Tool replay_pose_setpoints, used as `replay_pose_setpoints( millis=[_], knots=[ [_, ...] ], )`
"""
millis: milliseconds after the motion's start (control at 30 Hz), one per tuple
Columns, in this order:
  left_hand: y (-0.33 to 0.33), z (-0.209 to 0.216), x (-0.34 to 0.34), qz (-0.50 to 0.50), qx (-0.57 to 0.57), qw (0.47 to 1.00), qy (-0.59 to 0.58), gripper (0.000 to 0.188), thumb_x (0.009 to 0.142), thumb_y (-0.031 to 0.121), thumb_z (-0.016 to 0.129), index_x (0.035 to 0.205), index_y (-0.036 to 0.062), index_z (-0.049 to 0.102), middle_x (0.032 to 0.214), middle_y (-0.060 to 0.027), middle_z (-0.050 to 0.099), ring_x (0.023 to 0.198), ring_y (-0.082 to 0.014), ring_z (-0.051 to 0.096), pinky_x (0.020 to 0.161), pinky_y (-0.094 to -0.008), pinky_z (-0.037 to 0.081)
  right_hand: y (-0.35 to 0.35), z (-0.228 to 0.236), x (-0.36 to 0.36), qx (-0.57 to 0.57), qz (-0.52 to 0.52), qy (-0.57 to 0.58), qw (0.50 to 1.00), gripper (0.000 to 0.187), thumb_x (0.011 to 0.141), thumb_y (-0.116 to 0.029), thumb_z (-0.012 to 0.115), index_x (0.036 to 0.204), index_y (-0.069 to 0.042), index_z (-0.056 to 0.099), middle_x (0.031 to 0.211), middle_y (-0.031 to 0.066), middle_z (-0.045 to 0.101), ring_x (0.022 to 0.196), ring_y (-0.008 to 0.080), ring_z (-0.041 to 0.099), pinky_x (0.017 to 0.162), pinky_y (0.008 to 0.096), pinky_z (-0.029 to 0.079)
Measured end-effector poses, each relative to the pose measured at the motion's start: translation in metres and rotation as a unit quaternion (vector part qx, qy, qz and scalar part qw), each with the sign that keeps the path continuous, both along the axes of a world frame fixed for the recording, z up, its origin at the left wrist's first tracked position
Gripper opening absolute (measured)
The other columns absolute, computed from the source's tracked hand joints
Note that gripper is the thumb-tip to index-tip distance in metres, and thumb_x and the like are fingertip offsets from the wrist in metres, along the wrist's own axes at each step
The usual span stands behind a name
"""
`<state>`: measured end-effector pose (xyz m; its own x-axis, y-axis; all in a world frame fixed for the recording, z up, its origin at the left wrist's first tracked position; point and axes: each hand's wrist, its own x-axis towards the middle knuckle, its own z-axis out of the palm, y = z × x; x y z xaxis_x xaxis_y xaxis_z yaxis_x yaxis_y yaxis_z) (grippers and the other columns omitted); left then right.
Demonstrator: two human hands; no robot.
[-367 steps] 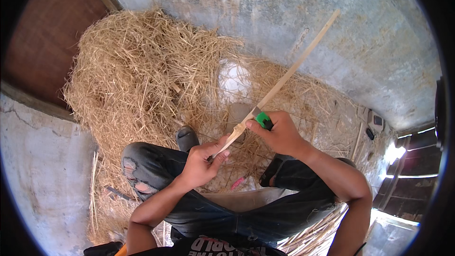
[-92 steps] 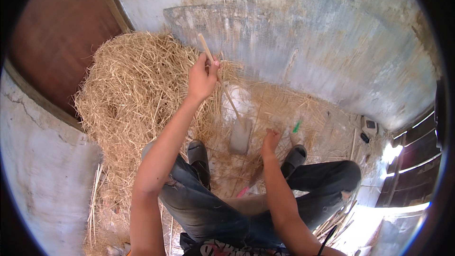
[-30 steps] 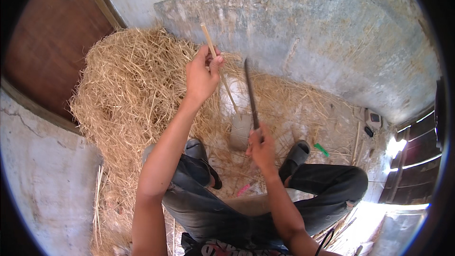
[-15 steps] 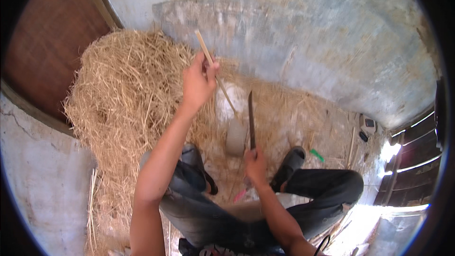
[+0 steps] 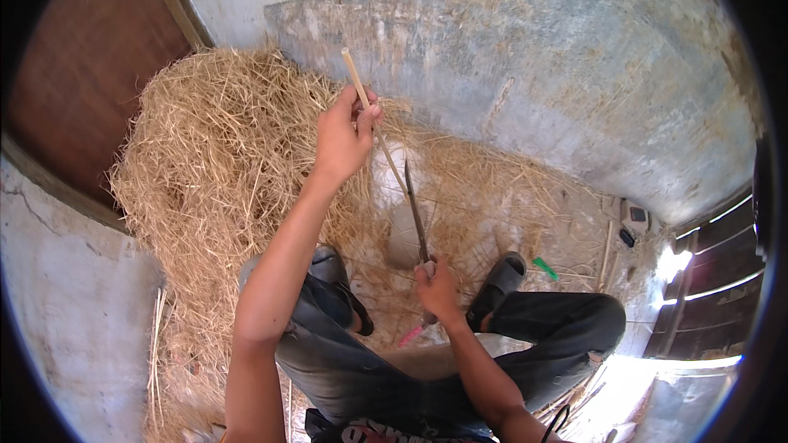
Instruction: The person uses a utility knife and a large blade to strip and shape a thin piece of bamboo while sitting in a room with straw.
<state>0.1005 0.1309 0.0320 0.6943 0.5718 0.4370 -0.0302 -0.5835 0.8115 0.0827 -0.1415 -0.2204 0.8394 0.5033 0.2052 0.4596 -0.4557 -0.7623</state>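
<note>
My left hand [image 5: 347, 131] is closed around a thin pale wooden stick [image 5: 355, 74], likely bamboo. The stick slants from upper left down toward the middle. My right hand [image 5: 435, 287] grips the handle of a long dark knife [image 5: 416, 217], its narrow blade pointing up and away from me. In this view the blade's upper part meets the stick's lower end; whether they truly touch I cannot tell. Below them on the floor is a rounded grey block [image 5: 402, 236], standing between my feet.
A big heap of shavings [image 5: 213, 139] rises at the left, against a brown panel [image 5: 90, 82]. Grey wall [image 5: 533, 49] curves behind. A green scrap [image 5: 545, 268] and a pink object [image 5: 410, 335] lie on the floor. Small dark-and-white devices [image 5: 634, 215] sit at the right.
My right hand has shifted slightly left, and the knife blade has swung left to the stick's lower end. The left hand and stick have hardly moved.
</note>
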Motion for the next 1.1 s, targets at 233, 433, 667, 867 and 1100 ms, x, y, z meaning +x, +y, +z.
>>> replay_pose_setpoints(
  millis=[233, 433, 667, 867, 1100],
  knots=[
    [0.012, 0.048, -0.022, 0.002, -0.105, 0.976, -0.192, 0.009, 0.101, 0.008, 0.057, 0.108, 0.0026, 0.054, 0.094, -0.0095, 0.07, 0.092, -0.0195, 0.073, 0.077, -0.0309, 0.064, 0.012, 0.128, 0.049, 0.112, -0.008, 0.171, 0.979, 0.034, 0.096, -0.026, 0.063, 0.114, 0.002, 0.057, 0.078, 0.0142, 0.066, 0.067, 0.0264, 0.067, 0.064, 0.0385, 0.052],
    [0.013, 0.062, -0.047, 0.019, -0.124, 0.96, -0.251, 0.009, 0.101, 0.006, 0.058, 0.108, 0.0023, 0.055, 0.094, -0.0094, 0.069, 0.089, -0.0162, 0.071, 0.076, -0.0286, 0.062, 0.006, 0.193, 0.066, 0.307, 0.011, 0.522, 0.796, 0.023, 0.099, -0.016, 0.058, 0.115, 0.001, 0.057, 0.08, 0.0077, 0.064, 0.064, 0.0193, 0.065, 0.06, 0.0337, 0.05],
    [0.005, 0.021, -0.038, 0.014, -0.036, 0.995, -0.093, 0.011, 0.1, 0.005, 0.058, 0.111, 0.0017, 0.055, 0.096, -0.0081, 0.068, 0.09, -0.0169, 0.071, 0.079, -0.0295, 0.061, 0.004, 0.097, 0.027, 0.037, -0.008, 0.1, 0.994, 0.04, 0.082, -0.022, 0.073, 0.112, 0.001, 0.062, 0.084, 0.0189, 0.066, 0.075, 0.0351, 0.066, 0.072, 0.0447, 0.051],
    [-0.002, -0.004, -0.029, 0.008, 0.041, 0.999, -0.011, 0.014, 0.098, 0.003, 0.06, 0.111, 0.0, 0.057, 0.091, -0.0098, 0.07, 0.088, -0.0159, 0.072, 0.075, -0.03, 0.059, -0.014, 0.052, 0.015, -0.033, 0.002, 0.111, 0.993, 0.017, 0.088, -0.012, 0.065, 0.099, 0.0, 0.065, 0.075, 0.0061, 0.07, 0.076, 0.0138, 0.067, 0.068, 0.0296, 0.049],
    [-0.007, -0.004, -0.027, 0.029, 0.054, 0.998, -0.004, 0.012, 0.098, 0.005, 0.061, 0.109, -0.0004, 0.058, 0.089, -0.0108, 0.073, 0.087, -0.0165, 0.074, 0.074, -0.0301, 0.058, 0.011, 0.149, -0.006, 0.253, 0.014, 0.293, 0.922, 0.024, 0.099, -0.022, 0.062, 0.102, 0.001, 0.058, 0.068, 0.007, 0.059, 0.063, 0.0165, 0.061, 0.055, 0.0328, 0.045]
  ],
)
